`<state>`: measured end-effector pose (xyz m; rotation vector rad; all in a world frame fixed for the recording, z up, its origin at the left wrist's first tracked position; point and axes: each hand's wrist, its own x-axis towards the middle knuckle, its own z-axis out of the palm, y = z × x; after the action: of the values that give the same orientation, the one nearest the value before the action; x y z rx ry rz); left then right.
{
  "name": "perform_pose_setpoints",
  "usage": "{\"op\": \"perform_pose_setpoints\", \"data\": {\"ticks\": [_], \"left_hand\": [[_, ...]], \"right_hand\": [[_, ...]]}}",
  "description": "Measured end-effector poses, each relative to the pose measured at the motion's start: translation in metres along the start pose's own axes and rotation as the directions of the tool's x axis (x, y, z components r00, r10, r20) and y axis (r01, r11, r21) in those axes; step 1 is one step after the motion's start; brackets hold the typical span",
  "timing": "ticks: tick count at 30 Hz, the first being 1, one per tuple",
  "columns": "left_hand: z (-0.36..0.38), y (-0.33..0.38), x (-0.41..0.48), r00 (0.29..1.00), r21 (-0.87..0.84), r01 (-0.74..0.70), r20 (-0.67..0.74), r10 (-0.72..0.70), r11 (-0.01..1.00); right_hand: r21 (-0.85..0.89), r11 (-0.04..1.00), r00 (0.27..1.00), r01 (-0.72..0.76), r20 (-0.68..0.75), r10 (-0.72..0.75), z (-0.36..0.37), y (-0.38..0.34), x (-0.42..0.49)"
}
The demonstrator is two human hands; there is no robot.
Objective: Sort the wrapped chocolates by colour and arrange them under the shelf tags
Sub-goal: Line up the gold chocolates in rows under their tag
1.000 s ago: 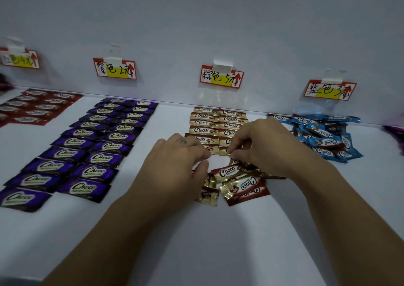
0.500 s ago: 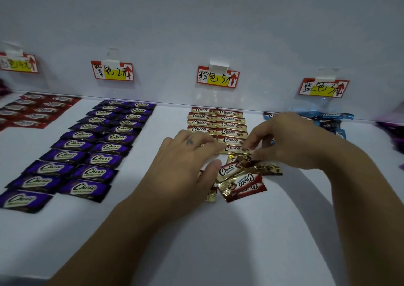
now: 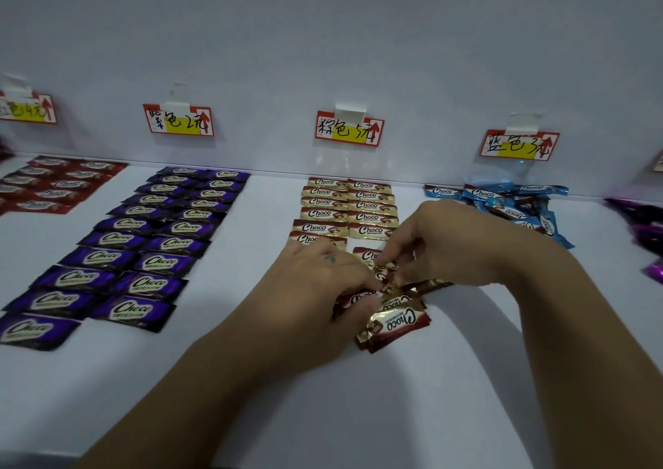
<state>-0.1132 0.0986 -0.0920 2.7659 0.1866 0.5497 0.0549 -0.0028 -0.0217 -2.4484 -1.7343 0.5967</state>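
The right hand [image 3: 462,242] and left hand [image 3: 315,285] meet fingertip to fingertip, both with curled fingers pinching one brown chocolate [image 3: 382,272] just above the white tabletop [image 3: 358,414]. Touching and just below them lies a loose pile [image 3: 394,321] of brown wrappers, partly under the left thumb. Just beyond the fingers, two neat brown rows [image 3: 323,213] run back to the brown tag [image 3: 349,129] on the wall. To the right, a jumbled blue heap [image 3: 480,193] sits under the blue tag [image 3: 518,145]. To the left, purple rows [image 3: 158,239] lie under the purple tag [image 3: 178,119], and red rows [image 3: 53,183] under the far-left tag [image 3: 27,108].
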Motion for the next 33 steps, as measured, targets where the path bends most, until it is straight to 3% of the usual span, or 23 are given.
{"op": "perform_pose_setpoints", "data": {"ticks": [11, 15, 18, 22, 33], "left_hand": [[0.002, -0.002, 0.001, 0.999, -0.05, 0.039, -0.015, -0.04, 0.998], [-0.009, -0.009, 0.003, 0.974, 0.034, 0.21, -0.097, -0.206, 0.977], [-0.012, -0.017, 0.002, 0.951, 0.178, 0.307, -0.012, -0.31, 0.935], [-0.009, -0.014, 0.002, 0.944, 0.231, 0.297, 0.075, -0.321, 0.926], [-0.008, -0.012, 0.005, 0.944, 0.23, 0.305, 0.051, -0.325, 0.924]], "right_hand": [[0.016, 0.999, 0.975, -0.032, -0.22, 0.034, 0.015, 0.003, 0.018], [0.033, 0.999, 0.974, -0.038, -0.222, 0.044, 0.016, -0.001, 0.021], [0.035, 0.997, 0.966, -0.075, -0.247, 0.082, 0.016, 0.0, 0.02], [0.022, 0.995, 0.958, -0.098, -0.269, 0.1, 0.015, 0.001, 0.019], [0.011, 0.997, 0.961, -0.075, -0.265, 0.075, 0.017, 0.001, 0.025]]}}
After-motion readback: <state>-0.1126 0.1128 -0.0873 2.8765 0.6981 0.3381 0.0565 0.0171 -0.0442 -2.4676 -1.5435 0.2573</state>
